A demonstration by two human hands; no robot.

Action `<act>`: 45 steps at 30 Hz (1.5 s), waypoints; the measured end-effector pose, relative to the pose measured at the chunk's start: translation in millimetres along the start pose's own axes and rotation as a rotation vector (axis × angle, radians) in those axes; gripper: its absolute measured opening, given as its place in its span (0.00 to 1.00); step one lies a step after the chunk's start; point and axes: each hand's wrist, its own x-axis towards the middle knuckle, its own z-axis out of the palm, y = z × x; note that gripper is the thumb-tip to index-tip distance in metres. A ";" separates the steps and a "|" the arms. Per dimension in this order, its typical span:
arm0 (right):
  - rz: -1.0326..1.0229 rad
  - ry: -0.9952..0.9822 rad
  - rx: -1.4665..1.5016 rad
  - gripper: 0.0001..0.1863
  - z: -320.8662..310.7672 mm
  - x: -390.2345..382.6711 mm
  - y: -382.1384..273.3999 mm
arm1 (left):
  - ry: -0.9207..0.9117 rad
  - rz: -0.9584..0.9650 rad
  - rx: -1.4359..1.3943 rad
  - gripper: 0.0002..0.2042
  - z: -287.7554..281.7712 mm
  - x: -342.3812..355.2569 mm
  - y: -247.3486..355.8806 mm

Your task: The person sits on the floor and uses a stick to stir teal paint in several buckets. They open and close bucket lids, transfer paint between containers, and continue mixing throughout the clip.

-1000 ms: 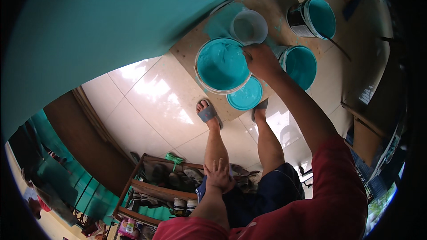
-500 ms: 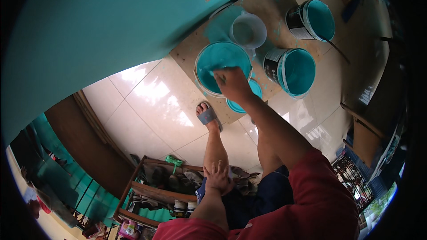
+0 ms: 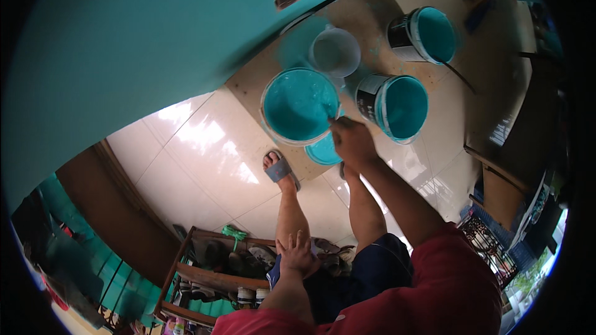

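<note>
My right hand [image 3: 354,141] is closed in a fist at the near right rim of a paint bucket [image 3: 265,115]. The bucket holds turquoise paint, streaked near my fingers. What the fist grips is mostly hidden and I cannot make it out. My left hand [image 3: 298,257] lies on my left knee with the fingers spread, holding nothing. A round turquoise-smeared lid [image 3: 323,151] shows partly beneath the bucket's near side. Just behind the bucket stands a translucent plastic pitcher [image 3: 336,53].
Two more black-labelled buckets of turquoise paint, a nearer one [image 3: 369,95] and a farther one [image 3: 400,34] with a thin stick, stand to the right. A stained board [image 3: 245,84] lies under the containers beside the turquoise wall [image 3: 124,43]. A wooden shoe rack [image 3: 214,276] is near my left.
My right hand has moved from over the paint to the bucket's near right rim. The whole view has shifted slightly. My left hand stays on my knee.
</note>
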 end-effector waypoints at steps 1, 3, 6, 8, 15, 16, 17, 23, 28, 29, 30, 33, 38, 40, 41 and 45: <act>0.025 -0.040 0.001 0.18 9.1 -7.9 -5.0 | 0.027 0.009 0.020 0.36 2.6 1.7 -0.7; 0.036 -0.002 0.124 0.17 26.2 -20.6 -16.1 | 0.024 0.009 0.080 0.34 10.3 7.7 -3.4; 0.110 -0.034 0.252 0.22 45.0 -31.3 -35.3 | 0.059 0.049 0.077 0.33 26.6 15.8 -14.8; 0.121 -0.019 0.322 0.20 46.0 -37.4 -47.4 | 0.031 0.052 0.024 0.34 39.7 17.1 -24.5; -0.025 0.011 0.352 0.20 10.8 -56.9 -52.3 | 0.158 0.099 0.095 0.35 24.8 61.7 -25.4; -0.032 -0.010 0.350 0.19 6.4 -60.5 -48.6 | 0.158 0.100 0.096 0.35 12.7 67.8 -23.6; -0.052 -0.012 0.335 0.19 1.7 -64.9 -43.9 | 0.142 0.106 0.113 0.35 -0.6 73.6 -21.8; -0.167 0.036 0.295 0.18 -13.2 -82.4 -33.8 | 0.138 0.116 0.144 0.36 -41.0 73.7 -8.6; -0.229 0.189 0.174 0.18 -26.6 -94.8 -43.2 | 0.137 0.120 0.149 0.36 -20.6 75.6 -13.1; -0.258 0.242 0.123 0.18 -30.2 -96.6 -44.9 | 0.139 0.124 0.149 0.36 -11.2 76.7 -14.0; -0.197 0.235 0.144 0.19 -34.6 -99.0 -46.3 | 0.140 0.123 0.152 0.37 -2.5 77.1 -18.3; -0.095 0.238 0.116 0.19 -49.1 -105.8 -46.3 | 0.150 0.135 0.140 0.37 28.6 70.1 -28.8; -0.101 0.291 0.168 0.16 -55.0 -106.6 -44.8 | 0.116 0.103 0.124 0.39 54.8 41.8 -38.7; 0.006 0.290 0.350 0.15 -50.8 -105.4 -46.9 | 0.089 0.079 0.168 0.39 48.4 31.0 -32.4; 0.023 0.280 0.349 0.16 -49.3 -105.7 -46.9 | 0.083 0.079 0.189 0.39 41.9 28.3 -27.0; 0.076 0.353 0.470 0.16 -41.0 -106.3 -47.6 | 0.061 0.064 0.162 0.37 16.9 13.1 -8.7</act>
